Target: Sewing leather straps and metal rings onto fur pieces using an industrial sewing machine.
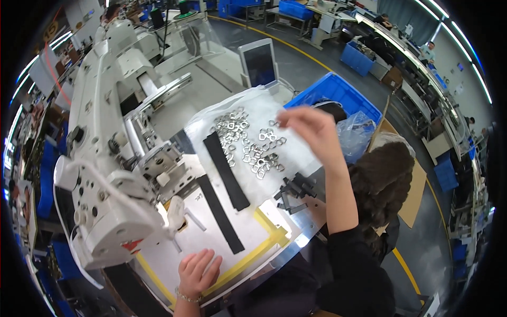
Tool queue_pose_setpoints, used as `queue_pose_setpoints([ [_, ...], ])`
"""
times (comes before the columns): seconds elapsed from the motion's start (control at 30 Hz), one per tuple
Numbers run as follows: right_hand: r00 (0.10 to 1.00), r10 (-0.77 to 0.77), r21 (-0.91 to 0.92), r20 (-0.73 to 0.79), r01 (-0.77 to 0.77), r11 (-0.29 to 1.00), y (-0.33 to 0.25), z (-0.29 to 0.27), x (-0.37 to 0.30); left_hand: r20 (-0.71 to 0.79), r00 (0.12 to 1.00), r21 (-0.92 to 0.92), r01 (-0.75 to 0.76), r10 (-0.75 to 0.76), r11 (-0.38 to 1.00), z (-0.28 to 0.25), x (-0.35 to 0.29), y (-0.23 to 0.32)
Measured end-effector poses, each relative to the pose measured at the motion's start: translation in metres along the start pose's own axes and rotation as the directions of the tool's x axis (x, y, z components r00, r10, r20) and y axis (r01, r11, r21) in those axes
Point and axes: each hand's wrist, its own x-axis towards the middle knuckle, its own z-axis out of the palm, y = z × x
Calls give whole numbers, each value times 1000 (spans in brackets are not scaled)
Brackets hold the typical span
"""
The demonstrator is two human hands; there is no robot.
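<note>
where metal rings (231, 127) lie scattered, the right hand (317, 130) hovers.

Blue bin (353, 91), clear bag (353, 133), yellow floor line (406, 270)

The sewing machine (119, 219) blocks the left; space above the metal rings (254, 152) is open.

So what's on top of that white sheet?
On the white sheet: many silver rings, a black strip, and small black pieces at its edge. The right hand blocks some of it; whatever is behind there can't be seen.
</note>
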Motion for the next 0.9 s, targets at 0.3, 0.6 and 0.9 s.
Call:
queue_pose_setpoints([
  [0.3,846,94,-645,-524,-467,605,302,-210,34,440,898,-315,118,35,942,14,-15,82],
  [0.6,623,582,-801,-522,-592,-85,429,-232,-62,977,-13,-198,342,215,919,20,-13,90],
  [0.9,403,674,-692,-620,-686,-226,471,-267,-78,714,700,-281,331,-35,901,23,-88,114],
])
